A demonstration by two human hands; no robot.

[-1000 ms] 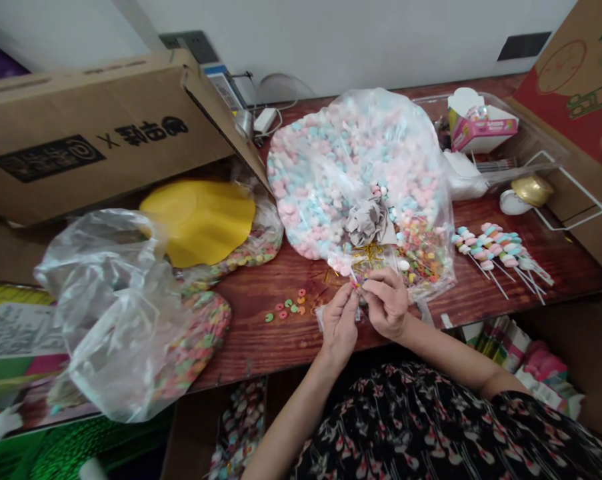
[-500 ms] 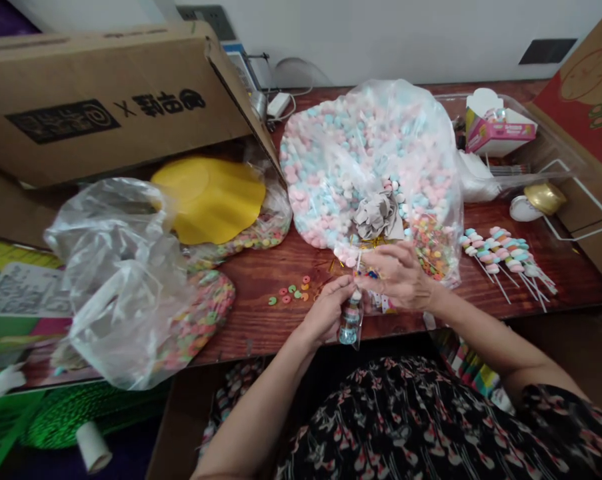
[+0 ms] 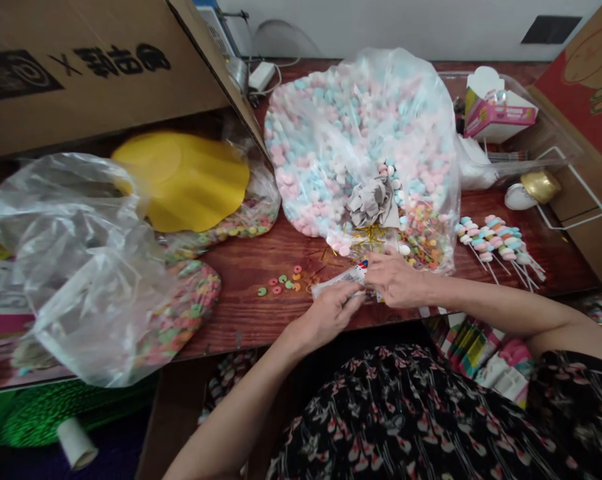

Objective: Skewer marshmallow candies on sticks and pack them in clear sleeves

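Note:
My left hand (image 3: 328,315) and my right hand (image 3: 393,280) hold a clear cellophane sleeve (image 3: 338,281) between them, lying nearly flat just above the wooden table (image 3: 241,293). Something colourful shows inside the sleeve near my right fingers, probably a candy stick, though it is partly hidden. Behind my right hand lies a large clear bag of pink and blue marshmallow pieces (image 3: 351,140), with a crumpled grey paper (image 3: 371,203) and gold twist ties (image 3: 368,233) on it. Several coloured candy rings (image 3: 281,283) sit left of my left hand.
Finished marshmallow skewers (image 3: 495,247) lie to the right. To the left are a yellow plate (image 3: 181,180), plastic bags of ring candy (image 3: 191,313) and a tilted cardboard box (image 3: 91,67). A clear tray (image 3: 511,113) holds a pink-and-white paper box (image 3: 498,113).
The sleeve has swung from upright, hanging below my hands, to nearly flat and pointing left. My right hand has moved slightly lower, and the view has shifted a little.

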